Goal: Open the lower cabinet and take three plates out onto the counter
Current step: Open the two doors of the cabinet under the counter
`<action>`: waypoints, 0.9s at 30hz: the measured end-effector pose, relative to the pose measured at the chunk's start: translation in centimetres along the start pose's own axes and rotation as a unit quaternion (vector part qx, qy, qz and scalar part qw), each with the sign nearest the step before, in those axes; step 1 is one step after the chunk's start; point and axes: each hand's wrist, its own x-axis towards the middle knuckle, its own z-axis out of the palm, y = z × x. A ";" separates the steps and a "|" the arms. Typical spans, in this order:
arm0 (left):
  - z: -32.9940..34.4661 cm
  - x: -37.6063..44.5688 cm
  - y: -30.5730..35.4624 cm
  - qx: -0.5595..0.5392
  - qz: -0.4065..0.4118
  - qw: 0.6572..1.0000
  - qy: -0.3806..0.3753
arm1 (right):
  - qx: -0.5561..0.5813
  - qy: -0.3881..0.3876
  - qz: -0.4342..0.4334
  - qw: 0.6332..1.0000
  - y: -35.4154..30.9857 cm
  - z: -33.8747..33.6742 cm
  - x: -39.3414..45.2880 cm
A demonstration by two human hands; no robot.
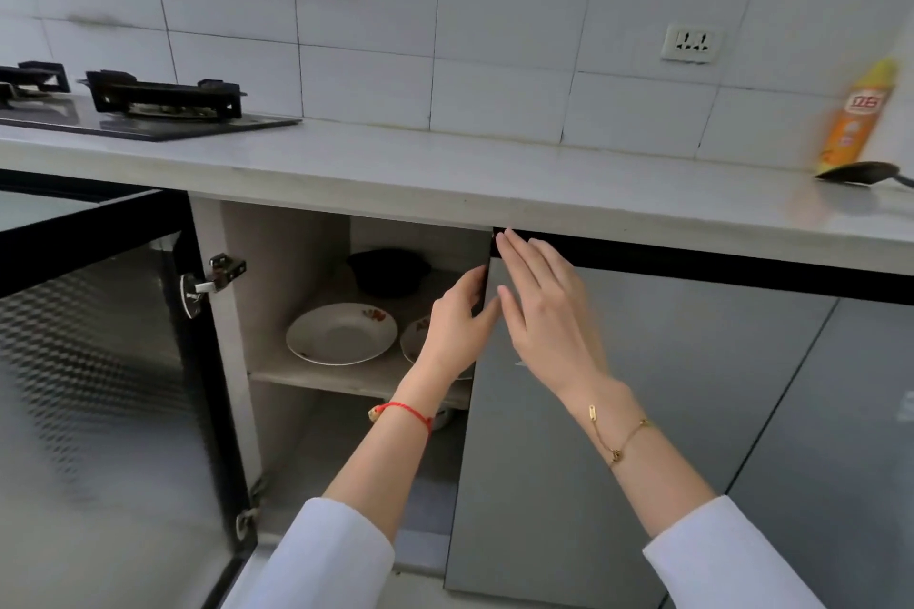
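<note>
The lower cabinet's left door (99, 386) is swung wide open to the left. On the inner shelf (346, 381) lies a white plate (341, 334) with a small red flower print. A second plate (413, 344) beside it is mostly hidden by my left hand. My left hand (457, 321) curls its fingers around the left edge of the grey right door (643, 410). My right hand (539, 307) lies flat on that door's front near its top corner, fingers straight and apart. The pale counter (445, 173) runs above.
A black pot (388, 272) sits at the back of the shelf. Something white (443, 416) shows on the level below. On the counter are a gas stove (148, 109) at the left, and an orange bottle (860, 114) and a black spoon (860, 173) at the right.
</note>
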 end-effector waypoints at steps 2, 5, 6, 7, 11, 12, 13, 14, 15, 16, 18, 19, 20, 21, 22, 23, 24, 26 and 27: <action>-0.2 -0.5 0.2 -0.002 0.003 1.000 0.004 | -0.004 -0.010 -0.001 1.000 -0.2 -0.2 -0.3; -0.6 -1.8 0.6 0.003 0.019 1.000 0.010 | -0.003 -0.014 -0.002 1.000 -0.8 -1.0 -1.1; -0.7 -2.4 0.8 0.006 0.024 1.000 0.014 | -0.002 -0.010 -0.002 1.000 -1.1 -1.4 -1.4; -0.8 -3.0 1.0 0.007 0.027 0.999 0.019 | 0.000 -0.004 -0.003 1.000 -1.3 -1.9 -1.8; -1.4 -5.9 2.1 -0.006 0.031 0.999 0.038 | 0.024 0.027 -0.007 0.999 -2.4 -4.3 -3.9; -1.5 -6.7 2.5 -0.012 0.037 0.999 0.039 | 0.028 0.032 -0.006 0.999 -2.6 -5.0 -4.4; -1.6 -7.6 2.9 -0.016 0.043 0.998 0.041 | 0.029 0.037 -0.007 0.999 -2.9 -5.7 -5.1; -1.7 -8.4 3.3 -0.019 0.051 0.998 0.044 | 0.030 0.041 -0.007 0.999 -3.1 -6.3 -5.7; -1.7 -9.3 3.8 -0.021 0.060 0.997 0.048 | 0.031 0.045 -0.008 0.998 -3.2 -7.1 -6.5; -1.8 -10.0 4.1 -0.020 0.069 0.996 0.054 | 0.038 0.048 -0.010 0.998 -3.3 -7.6 -7.2; -1.7 -11.4 4.7 -0.018 0.093 0.993 0.063 | 0.047 0.051 -0.016 0.997 -3.4 -8.8 -8.6; -1.6 -12.2 5.1 -0.026 0.104 0.992 0.064 | 0.045 0.053 -0.019 0.997 -3.3 -9.5 -9.4; -1.4 -13.0 5.6 -0.037 0.113 0.991 0.061 | 0.041 0.057 -0.021 0.997 -3.1 -10.2 -10.2; -1.1 -13.8 6.1 -0.043 0.123 0.990 0.055 | 0.037 0.061 -0.022 0.997 -2.8 -10.9 -11.0; -0.9 -14.5 6.6 -0.045 0.133 0.989 0.049 | 0.035 0.063 -0.023 0.997 -2.6 -11.6 -11.8; -0.6 -15.2 7.1 -0.050 0.142 0.988 0.042 | 0.035 0.065 -0.023 0.997 -2.3 -12.2 -12.6; -0.4 -15.9 7.5 -0.061 0.148 0.986 0.033 | 0.036 0.069 -0.024 0.997 -2.1 -12.8 -13.3; 0.1 -16.9 8.5 -0.089 0.155 0.984 0.009 | 0.039 0.079 -0.025 0.996 -1.8 -14.0 -14.6; 0.4 -17.4 9.0 -0.100 0.160 0.982 -0.003 | 0.041 0.083 -0.024 0.995 -1.7 -14.6 -15.2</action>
